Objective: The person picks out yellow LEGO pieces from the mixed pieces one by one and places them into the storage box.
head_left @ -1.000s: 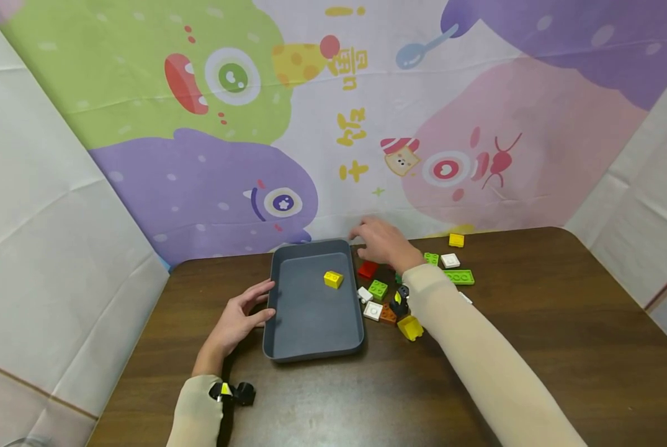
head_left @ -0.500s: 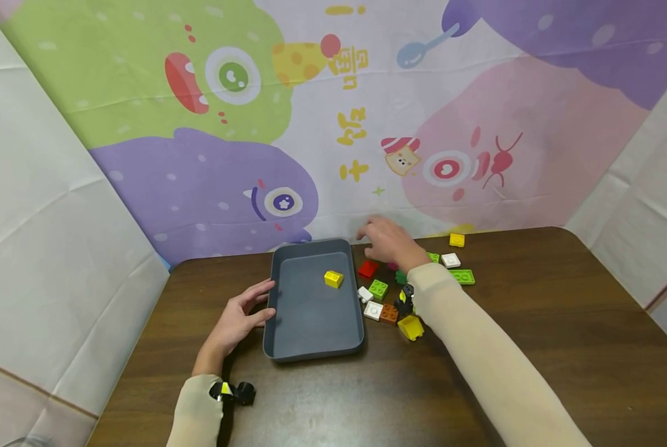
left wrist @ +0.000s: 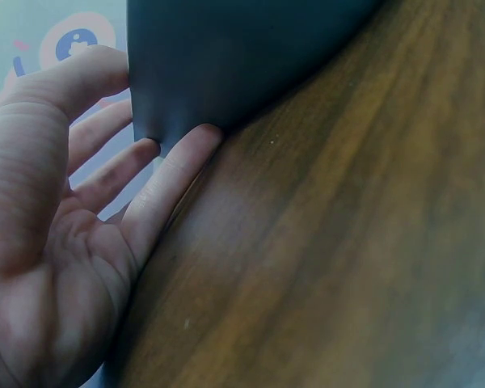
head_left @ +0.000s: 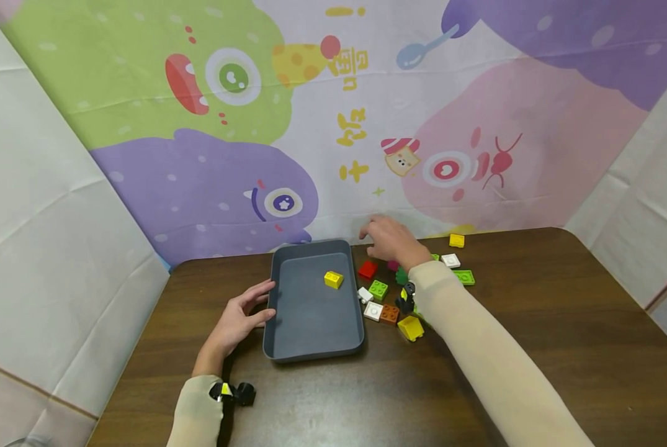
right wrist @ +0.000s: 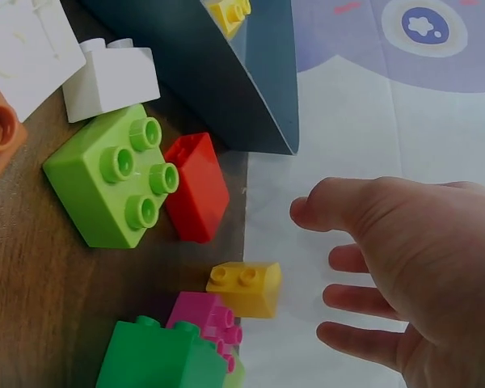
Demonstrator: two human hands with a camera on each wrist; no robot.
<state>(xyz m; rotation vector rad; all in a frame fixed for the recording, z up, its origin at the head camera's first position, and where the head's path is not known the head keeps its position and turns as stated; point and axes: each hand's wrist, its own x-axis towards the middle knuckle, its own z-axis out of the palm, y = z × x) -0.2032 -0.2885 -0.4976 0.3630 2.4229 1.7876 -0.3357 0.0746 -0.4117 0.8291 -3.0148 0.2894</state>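
Observation:
A dark grey tray (head_left: 311, 329) lies on the table with a yellow toy brick (head_left: 334, 279) in it. My left hand (head_left: 237, 318) rests against the tray's left side, its extended fingers touching the outer wall. Over the table's back edge, right of the tray, hovers my right hand (head_left: 391, 240) with nothing in its loosely bent, parted fingers. Close to it in the right wrist view are another yellow brick (right wrist: 246, 289), a red brick (right wrist: 198, 190), a magenta brick (right wrist: 200, 311) and a dark green brick (right wrist: 149, 356). The right forearm covers part of the pile in the head view.
Beside the tray's right wall sit a light green brick (head_left: 378, 289), white pieces (head_left: 373, 311), a brown brick (head_left: 389, 314) and a yellow piece (head_left: 411, 328). Farther right are a long green brick (head_left: 465, 277) and a yellow brick (head_left: 456, 240). A cartoon-printed cloth (head_left: 333, 205) hangs behind the table.
My right hand has shifted slightly right, away from the tray's back corner, showing more of the bricks below it. The left hand and tray have stayed put.

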